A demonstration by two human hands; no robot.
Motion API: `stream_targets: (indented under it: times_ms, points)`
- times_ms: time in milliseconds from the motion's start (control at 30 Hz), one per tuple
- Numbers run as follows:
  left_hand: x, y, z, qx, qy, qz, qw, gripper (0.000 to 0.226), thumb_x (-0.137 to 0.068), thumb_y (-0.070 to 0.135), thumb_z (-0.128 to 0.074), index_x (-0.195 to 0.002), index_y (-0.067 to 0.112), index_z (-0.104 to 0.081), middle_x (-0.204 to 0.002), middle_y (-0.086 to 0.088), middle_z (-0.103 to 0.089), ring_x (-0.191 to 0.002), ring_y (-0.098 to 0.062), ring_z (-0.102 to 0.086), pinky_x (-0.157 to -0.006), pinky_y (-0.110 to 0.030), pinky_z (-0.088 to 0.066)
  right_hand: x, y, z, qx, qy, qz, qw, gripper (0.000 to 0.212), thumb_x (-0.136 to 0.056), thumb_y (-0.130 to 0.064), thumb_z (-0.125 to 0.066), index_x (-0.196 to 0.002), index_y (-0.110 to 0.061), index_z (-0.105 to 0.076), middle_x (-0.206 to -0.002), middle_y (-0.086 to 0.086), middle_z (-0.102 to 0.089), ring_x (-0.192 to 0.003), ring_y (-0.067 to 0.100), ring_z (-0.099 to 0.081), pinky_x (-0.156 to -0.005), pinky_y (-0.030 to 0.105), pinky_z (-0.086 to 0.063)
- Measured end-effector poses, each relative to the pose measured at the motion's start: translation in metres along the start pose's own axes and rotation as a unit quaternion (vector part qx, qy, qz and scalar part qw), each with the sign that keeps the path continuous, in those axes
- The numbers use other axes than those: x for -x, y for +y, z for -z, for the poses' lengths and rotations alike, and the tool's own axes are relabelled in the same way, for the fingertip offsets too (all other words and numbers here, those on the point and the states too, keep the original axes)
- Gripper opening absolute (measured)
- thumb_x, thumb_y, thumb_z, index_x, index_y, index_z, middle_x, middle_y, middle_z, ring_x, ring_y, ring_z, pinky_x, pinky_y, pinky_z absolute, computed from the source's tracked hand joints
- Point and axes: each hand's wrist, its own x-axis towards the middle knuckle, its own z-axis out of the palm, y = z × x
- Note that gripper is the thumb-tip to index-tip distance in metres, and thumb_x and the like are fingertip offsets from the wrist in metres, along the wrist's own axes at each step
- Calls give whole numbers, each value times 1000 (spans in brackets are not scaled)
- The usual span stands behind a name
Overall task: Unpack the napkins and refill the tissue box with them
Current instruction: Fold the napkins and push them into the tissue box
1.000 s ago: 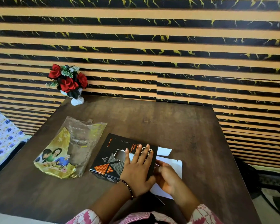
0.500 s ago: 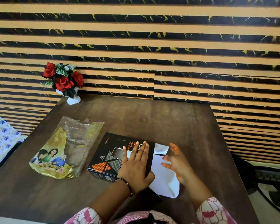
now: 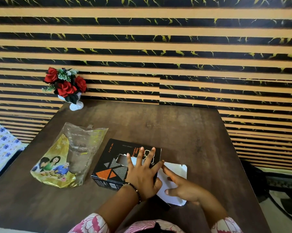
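A black tissue box (image 3: 115, 158) with orange triangles lies flat on the dark wooden table (image 3: 184, 132), its top slot torn open. My left hand (image 3: 142, 174) rests flat on the box top with fingers spread. The box's white end flap (image 3: 177, 172) hangs open to the right. My right hand (image 3: 180, 184) lies over that flap with fingers straight, the fingertips at the box's right end. An emptied clear and gold napkin wrapper (image 3: 66, 158) lies left of the box. No napkins show outside the box.
A small white vase of red roses (image 3: 66, 86) stands at the table's back left corner. A striped black and tan wall runs behind the table. A floral cloth (image 3: 0, 148) lies off the left edge. The table's right edge drops to the floor.
My right hand lifted off the white flap, then came back down onto it with its fingers reaching toward the box's right end. My left hand stayed flat on the box.
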Motion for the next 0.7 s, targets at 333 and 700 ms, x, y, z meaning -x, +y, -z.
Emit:
stream_targets:
  times_ms: [333, 700]
  points:
    - [0, 0, -1, 4, -10, 6, 1000, 60, -81, 48, -30, -140, 43, -18, -158, 1, 9, -142, -36, 17, -103, -70, 12, 22, -6, 15, 87, -81, 12, 993, 113, -71, -45, -72, -146, -32, 12, -157, -10, 15, -145, 14, 9, -120, 39, -11]
    - [0, -1, 1, 2, -23, 4, 1000, 63, -79, 52, -23, -141, 44, -11, -158, 1, 10, -142, -36, 18, -103, -71, 11, 13, 2, 15, 93, -3, -73, 993, 108, -64, -55, -71, -147, -20, -12, -149, -6, -26, -140, 20, -27, -113, 29, -29]
